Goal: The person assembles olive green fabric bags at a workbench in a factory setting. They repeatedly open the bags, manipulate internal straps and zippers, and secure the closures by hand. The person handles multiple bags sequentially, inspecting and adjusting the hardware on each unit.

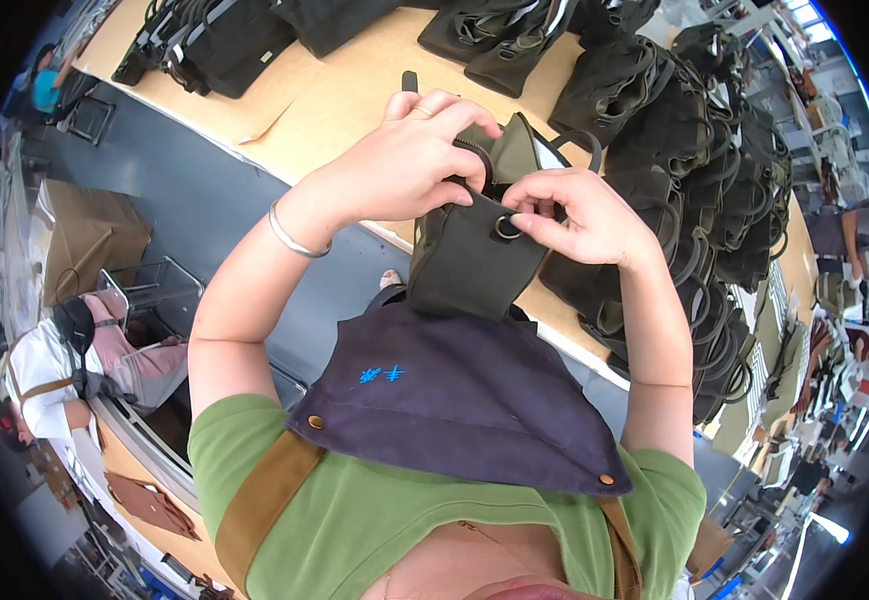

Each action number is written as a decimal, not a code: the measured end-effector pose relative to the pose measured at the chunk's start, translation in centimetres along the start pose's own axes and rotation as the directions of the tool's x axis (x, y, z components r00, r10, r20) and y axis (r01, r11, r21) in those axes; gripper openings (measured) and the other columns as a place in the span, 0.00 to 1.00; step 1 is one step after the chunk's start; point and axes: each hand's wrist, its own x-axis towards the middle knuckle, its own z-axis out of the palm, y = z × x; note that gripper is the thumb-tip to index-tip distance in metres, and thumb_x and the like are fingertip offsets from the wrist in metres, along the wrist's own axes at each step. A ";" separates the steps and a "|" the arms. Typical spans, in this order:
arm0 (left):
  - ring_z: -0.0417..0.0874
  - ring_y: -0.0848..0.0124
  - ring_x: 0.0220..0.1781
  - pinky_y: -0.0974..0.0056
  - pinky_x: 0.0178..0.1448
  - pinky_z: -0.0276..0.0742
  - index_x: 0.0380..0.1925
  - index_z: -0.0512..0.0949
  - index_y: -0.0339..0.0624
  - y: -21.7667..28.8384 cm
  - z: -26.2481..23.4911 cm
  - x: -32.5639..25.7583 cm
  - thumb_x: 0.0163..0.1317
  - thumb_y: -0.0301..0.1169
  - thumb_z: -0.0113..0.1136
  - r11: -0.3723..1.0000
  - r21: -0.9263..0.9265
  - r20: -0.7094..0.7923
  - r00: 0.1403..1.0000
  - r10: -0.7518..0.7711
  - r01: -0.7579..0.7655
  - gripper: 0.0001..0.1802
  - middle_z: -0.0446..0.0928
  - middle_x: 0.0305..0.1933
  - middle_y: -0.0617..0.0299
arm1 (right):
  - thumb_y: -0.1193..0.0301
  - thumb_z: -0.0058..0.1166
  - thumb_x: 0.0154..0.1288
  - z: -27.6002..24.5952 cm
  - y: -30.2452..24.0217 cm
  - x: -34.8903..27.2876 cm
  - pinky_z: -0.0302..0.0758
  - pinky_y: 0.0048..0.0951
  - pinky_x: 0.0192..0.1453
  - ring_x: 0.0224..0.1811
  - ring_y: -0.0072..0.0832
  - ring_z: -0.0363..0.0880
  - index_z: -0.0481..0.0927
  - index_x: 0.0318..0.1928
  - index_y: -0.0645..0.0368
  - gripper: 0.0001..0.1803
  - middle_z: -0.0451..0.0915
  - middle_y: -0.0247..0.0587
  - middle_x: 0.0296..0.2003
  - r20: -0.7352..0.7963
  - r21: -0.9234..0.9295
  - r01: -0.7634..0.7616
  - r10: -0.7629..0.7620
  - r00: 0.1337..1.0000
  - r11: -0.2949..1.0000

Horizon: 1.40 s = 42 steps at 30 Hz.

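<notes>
A small dark handbag [470,265] is held in front of my dark apron, its end panel facing me. My left hand [400,165] grips the bag's upper edge, thumb and fingers closed on the rim beside a curved zipper [477,150]. With thumb and fingertips my right hand [590,215] pinches the same edge farther right, next to a metal ring [506,228]. Behind the hands, the bag's olive flap [515,150] and a dark handle loop [585,142] show. The inside of the bag is mostly hidden by my fingers.
A tan-covered worktable [325,120] runs beyond the bag. Many similar dark bags [675,130] crowd its right side, and more bags [225,45] lie along the far side. On the left are a large brown box [95,235] and a seated person [65,360].
</notes>
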 end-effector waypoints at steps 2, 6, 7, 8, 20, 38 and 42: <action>0.66 0.61 0.64 0.52 0.62 0.58 0.29 0.82 0.49 -0.6 0.3 0.2 0.51 0.32 0.69 0.999 -0.045 0.050 0.998 0.024 -0.022 0.06 0.71 0.57 0.64 | 0.65 0.65 0.56 0.5 -0.4 0.1 0.72 0.28 0.30 0.24 0.26 0.76 0.83 0.35 0.57 0.11 0.79 0.36 0.23 -0.042 -0.051 -0.013 0.011 0.999 0.999; 0.66 0.61 0.62 0.52 0.63 0.55 0.28 0.81 0.47 -1.1 0.3 0.3 0.51 0.31 0.69 0.992 -0.124 0.134 0.990 0.030 -0.014 0.05 0.71 0.54 0.65 | 0.64 0.67 0.55 1.2 -1.0 0.3 0.72 0.29 0.30 0.24 0.27 0.76 0.83 0.34 0.58 0.11 0.79 0.37 0.23 -0.109 -0.072 -0.025 0.017 0.994 0.997; 0.67 0.62 0.60 0.52 0.63 0.55 0.27 0.81 0.47 -1.1 0.4 0.4 0.52 0.31 0.69 0.991 -0.134 0.133 0.991 0.032 -0.014 0.05 0.71 0.53 0.65 | 0.65 0.66 0.56 1.2 -1.1 0.3 0.72 0.29 0.30 0.24 0.28 0.76 0.83 0.34 0.58 0.11 0.79 0.38 0.23 -0.122 -0.072 -0.015 0.006 0.992 0.997; 0.67 0.63 0.59 0.53 0.63 0.55 0.27 0.81 0.47 -1.1 0.6 0.5 0.52 0.31 0.69 0.990 -0.143 0.131 0.991 0.034 -0.015 0.05 0.71 0.51 0.65 | 0.66 0.66 0.56 1.5 -1.1 0.4 0.72 0.30 0.30 0.25 0.29 0.76 0.83 0.34 0.59 0.10 0.79 0.38 0.23 -0.132 -0.072 -0.003 -0.006 0.991 0.997; 0.70 0.69 0.49 0.56 0.59 0.55 0.27 0.80 0.49 -0.6 1.1 2.1 0.51 0.37 0.70 0.983 -0.171 0.126 0.988 0.093 -0.070 0.09 0.71 0.40 0.68 | 0.70 0.64 0.56 1.0 0.0 -0.4 0.76 0.33 0.39 0.33 0.34 0.81 0.81 0.36 0.64 0.11 0.82 0.44 0.29 -0.128 -0.045 -0.026 0.020 0.992 0.999; 0.70 0.70 0.45 0.57 0.56 0.54 0.29 0.81 0.48 -1.0 2.0 2.2 0.55 0.32 0.66 0.952 -0.302 0.156 0.982 0.104 -0.053 0.04 0.72 0.35 0.71 | 0.70 0.65 0.60 2.5 -0.4 -0.7 0.74 0.24 0.34 0.25 0.21 0.76 0.84 0.36 0.63 0.08 0.82 0.38 0.25 -0.131 0.079 -0.277 0.285 0.950 0.958; 0.70 0.70 0.46 0.57 0.56 0.54 0.32 0.80 0.49 -1.1 1.9 2.4 0.56 0.32 0.66 0.973 -0.228 0.189 0.979 0.076 -0.032 0.05 0.70 0.36 0.69 | 0.70 0.64 0.61 3.9 -0.1 -0.6 0.72 0.25 0.31 0.23 0.21 0.73 0.82 0.34 0.63 0.09 0.80 0.38 0.23 -0.293 0.165 -0.157 0.200 0.935 0.974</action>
